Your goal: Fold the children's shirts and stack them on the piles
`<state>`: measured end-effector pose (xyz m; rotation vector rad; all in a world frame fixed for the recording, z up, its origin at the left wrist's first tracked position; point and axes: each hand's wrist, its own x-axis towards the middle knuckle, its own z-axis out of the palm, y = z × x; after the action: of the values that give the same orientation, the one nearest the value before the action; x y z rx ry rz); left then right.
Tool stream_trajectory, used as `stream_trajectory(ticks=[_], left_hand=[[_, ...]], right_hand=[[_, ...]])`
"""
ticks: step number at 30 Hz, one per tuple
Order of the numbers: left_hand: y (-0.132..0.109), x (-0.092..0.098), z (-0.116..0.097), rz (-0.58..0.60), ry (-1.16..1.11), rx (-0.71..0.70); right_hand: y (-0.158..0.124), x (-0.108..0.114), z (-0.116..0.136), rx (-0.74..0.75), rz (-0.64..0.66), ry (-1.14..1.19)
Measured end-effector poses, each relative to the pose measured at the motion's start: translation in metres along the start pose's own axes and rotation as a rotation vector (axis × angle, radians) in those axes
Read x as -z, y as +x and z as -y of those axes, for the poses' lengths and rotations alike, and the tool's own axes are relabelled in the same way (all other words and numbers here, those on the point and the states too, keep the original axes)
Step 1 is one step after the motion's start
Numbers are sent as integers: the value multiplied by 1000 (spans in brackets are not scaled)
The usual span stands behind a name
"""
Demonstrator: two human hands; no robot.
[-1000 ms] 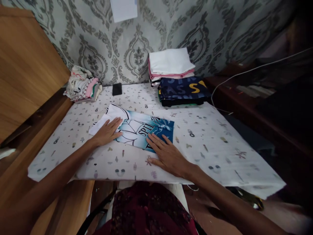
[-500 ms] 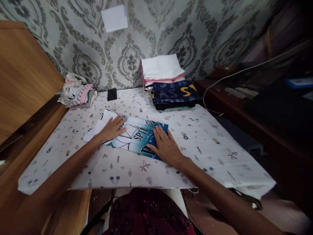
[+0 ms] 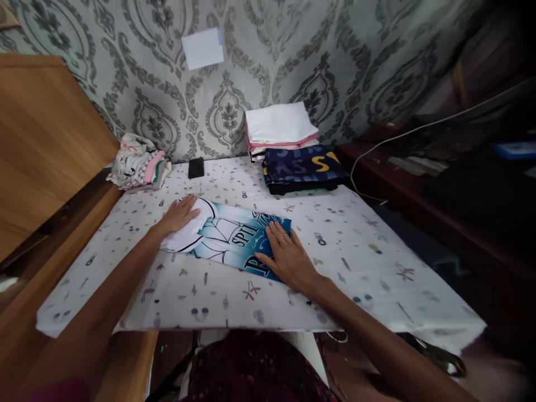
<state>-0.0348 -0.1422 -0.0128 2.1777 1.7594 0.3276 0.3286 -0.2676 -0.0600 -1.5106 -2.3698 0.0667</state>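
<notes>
On printed cloth (image 3: 347, 237), a garment (image 3: 228, 237) lies under left hand (image 3: 179, 215) and right hand (image 3: 291, 258).

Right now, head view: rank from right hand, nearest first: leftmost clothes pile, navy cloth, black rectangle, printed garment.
1. Printed garment: under right hand.
2. Navy cloth: back right.
3. Black rectangle: back, left of center.
4. Clothes pile: back left.

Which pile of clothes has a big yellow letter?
The navy-topped pile; the white-topped pile behind it and the rumpled pile at far left show none.
</notes>
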Motion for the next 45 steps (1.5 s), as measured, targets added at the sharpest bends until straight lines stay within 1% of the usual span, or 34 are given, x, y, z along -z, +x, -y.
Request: stream_trajectory(ticks=[1,3,5,6,7,8,9,10,11,13,15,17,19,24,26,29,31,33,37,39,41,43,45], left_hand=[[-2,3,-5,-22,-21,2],[-8,7,-23,-117,-66,-37],[-19,6,-52,-222,-107,-145],[-27,2,-71,-245,-123,-220],[-37,-4,-92,-234,-140,-292],[-48,-12,-113,-172,-150,-367],[-61,-21,-133,-81,-142,-457],[-73,-31,-152,-2,-106,-572],[-85,-41,-168,38,-56,-661],[-104,-59,-191,62,56,-779],[-115,-73,-201,37,148,-815],[-118,-81,-203,7,218,-804],[-119,-84,-204,-6,291,-783],[-122,-79,-214,22,461,-752],[-124,-77,-218,27,471,-739],[-124,-74,-219,3,386,-668],[-124,-72,-215,-23,249,-581],[-124,-68,-208,-54,29,-473],[-126,-58,-191,-103,-586,-215],[-128,-54,-181,-119,-860,-94],[-129,-52,-170,-135,-1054,8],[-131,-50,-159,-152,-1162,81],[-132,-47,-148,-171,-1193,115]], right_hand=[[0,4,-1,-5,1,51],[0,14,-8,-34,-19,181],[3,26,-20,-83,-73,299],[5,32,-27,-112,-102,339],[9,37,-35,-146,-126,360],[13,42,-43,-185,-139,364],[18,46,-50,-229,-136,354],[24,49,-56,-273,-116,333],[29,51,-61,-315,-79,305],[38,53,-66,-376,16,238],[45,52,-66,-409,82,190],[49,49,-64,-428,89,164],[50,47,-62,-441,66,150],[55,46,-62,-473,73,145],[57,46,-62,-472,62,187],[58,44,-63,-475,-5,302],[60,42,-64,-487,-56,428],[63,41,-64,-511,-88,594],[80,46,-54,-529,-155,883],[97,51,-42,-515,-178,961],[118,54,-24,-508,-163,1005],[141,52,-3,-507,-109,1001],[164,43,19,-506,-38,944]])
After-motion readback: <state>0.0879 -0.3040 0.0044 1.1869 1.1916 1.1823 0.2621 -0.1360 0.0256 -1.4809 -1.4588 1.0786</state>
